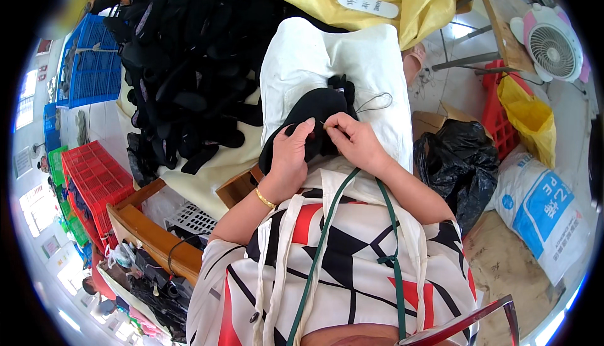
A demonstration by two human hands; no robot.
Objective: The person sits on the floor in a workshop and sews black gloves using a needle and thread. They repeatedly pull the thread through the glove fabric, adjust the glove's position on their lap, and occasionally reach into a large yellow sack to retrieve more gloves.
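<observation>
A black fabric slipper or shoe piece [319, 103] rests on the white cloth [377, 63] over my lap. My left hand [291, 155], with a gold bracelet at its wrist, grips the slipper's near left side, thumb on top. Close beside that thumb, my right hand [360, 143] is closed in a pinch at the slipper's opening. A thin, needle-like tip shows at its fingertips, too small to make out surely. Dark thread [379, 104] loops over the white cloth to the right. A small black bundle [341, 84] sits at the slipper's far end.
A large heap of black slippers [189, 50] lies at the far left. Yellow sheeting [421, 0] with a white sole [367, 4] is at the back. A wooden drawer [154, 236] stands at left; a black plastic bag [458, 157], a white sack [541, 211] and a fan [553, 45] at right.
</observation>
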